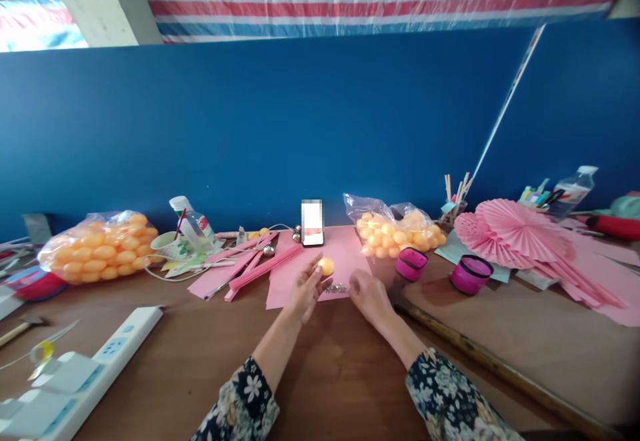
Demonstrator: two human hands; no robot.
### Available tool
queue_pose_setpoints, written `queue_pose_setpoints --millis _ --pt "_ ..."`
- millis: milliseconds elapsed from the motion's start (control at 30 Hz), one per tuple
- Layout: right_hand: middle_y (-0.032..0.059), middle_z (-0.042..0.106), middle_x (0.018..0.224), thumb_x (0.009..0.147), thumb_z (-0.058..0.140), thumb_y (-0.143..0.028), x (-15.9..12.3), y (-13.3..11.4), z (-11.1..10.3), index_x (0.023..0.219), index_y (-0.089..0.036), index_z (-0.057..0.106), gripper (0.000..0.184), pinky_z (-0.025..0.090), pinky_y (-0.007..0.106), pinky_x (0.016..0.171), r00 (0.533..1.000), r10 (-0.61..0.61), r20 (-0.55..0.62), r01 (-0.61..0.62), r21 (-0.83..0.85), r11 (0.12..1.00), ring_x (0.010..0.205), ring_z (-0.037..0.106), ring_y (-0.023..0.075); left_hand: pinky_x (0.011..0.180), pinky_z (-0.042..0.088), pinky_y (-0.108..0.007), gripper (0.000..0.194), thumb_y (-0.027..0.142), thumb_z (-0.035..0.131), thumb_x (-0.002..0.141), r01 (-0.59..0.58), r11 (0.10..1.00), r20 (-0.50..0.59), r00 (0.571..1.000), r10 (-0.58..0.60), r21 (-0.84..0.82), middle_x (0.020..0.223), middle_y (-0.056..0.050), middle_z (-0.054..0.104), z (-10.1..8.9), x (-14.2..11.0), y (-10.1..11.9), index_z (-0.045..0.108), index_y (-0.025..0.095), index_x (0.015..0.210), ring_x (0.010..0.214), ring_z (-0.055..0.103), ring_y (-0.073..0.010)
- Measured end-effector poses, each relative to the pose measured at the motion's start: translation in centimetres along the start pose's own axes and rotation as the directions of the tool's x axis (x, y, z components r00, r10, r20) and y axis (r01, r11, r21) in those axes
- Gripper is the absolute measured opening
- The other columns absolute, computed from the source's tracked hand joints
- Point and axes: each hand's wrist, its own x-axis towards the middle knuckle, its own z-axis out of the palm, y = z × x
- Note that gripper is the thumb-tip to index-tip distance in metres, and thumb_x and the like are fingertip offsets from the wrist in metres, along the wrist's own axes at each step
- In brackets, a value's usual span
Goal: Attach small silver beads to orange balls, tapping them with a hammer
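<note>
An orange table tennis ball sits at the fingertips of my left hand, which is closed on it over a pink paper sheet. Just right of that hand, a small heap of shiny silvery bits lies near the sheet's front edge. My right hand rests beside the heap with its fingers curled downward, and whatever they hold, if anything, is hidden. Beyond both hands, a phone with a lit screen stands on the sheet. A few shiny metal balls are at the phone's left.
Clear bags of orange balls stand left and right. Two magenta round cases and pink paper fans are to the right. A wooden stick crosses the table by my right arm. A power strip lies at left.
</note>
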Motion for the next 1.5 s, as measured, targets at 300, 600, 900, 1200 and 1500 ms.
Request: queue_pose_setpoints --millis 300,600,900,1200,1500 --pt "0.0028 0.060 0.079 0.082 0.047 -0.030 -1.1 -1.9 -1.1 0.080 -0.020 0.057 0.014 0.044 0.027 0.067 0.994 0.000 -0.108 0.075 0.686 0.724 0.072 0.055 0.0161 0.083 0.046 -0.029 0.044 0.026 0.058 0.077 0.020 0.972 -0.064 0.997 -0.035 -0.232 0.102 -0.007 0.062 -0.1 -1.2 -1.6 0.048 0.021 0.119 0.089 0.060 -0.0148" --pt "0.0003 0.060 0.072 0.077 0.057 -0.034 -1.7 -2.5 -0.3 0.082 -0.018 0.059 0.017 0.045 0.025 0.064 0.996 0.087 0.016 -0.049 0.918 0.393 0.065 0.054 0.0125 0.073 0.049 -0.023 0.045 0.022 0.061 0.075 0.067 0.973 -0.102 0.991 -0.091 -0.220 0.097 -0.005 0.062 0.4 -1.9 -2.0 0.048 0.022 0.118 0.079 0.061 -0.0111" --pt "0.0020 0.059 0.077 0.079 0.055 -0.029 -1.5 -2.1 -0.2 0.082 -0.019 0.056 0.012 0.047 0.029 0.070 0.994 0.113 0.010 -0.046 0.948 0.315 0.071 0.056 0.0145 0.080 0.047 -0.025 0.044 0.024 0.058 0.078 0.082 0.969 -0.030 0.995 -0.092 -0.233 0.104 -0.007 0.061 0.9 -2.0 -2.5 0.046 0.021 0.120 0.084 0.060 -0.0125" --pt "0.0022 0.061 0.076 0.079 0.055 -0.032 -1.4 -2.1 0.2 0.084 -0.017 0.056 0.015 0.046 0.026 0.067 0.992 0.120 0.040 -0.069 0.965 0.253 0.069 0.057 0.0138 0.074 0.047 -0.023 0.038 0.024 0.057 0.079 0.108 0.965 -0.009 0.993 -0.114 -0.241 0.095 -0.006 0.062 0.9 -2.2 -2.6 0.049 0.019 0.115 0.077 0.060 -0.0112" --pt "0.0002 0.059 0.070 0.077 0.056 -0.030 -1.2 -1.9 0.5 0.081 -0.018 0.055 0.012 0.047 0.023 0.061 0.983 0.182 -0.002 -0.057 0.946 0.318 0.062 0.055 0.0119 0.082 0.045 -0.028 0.030 0.022 0.054 0.080 0.076 0.960 -0.009 0.997 -0.081 -0.270 0.103 -0.007 0.059 0.7 -2.2 -2.8 0.049 0.020 0.109 0.085 0.059 -0.0138"
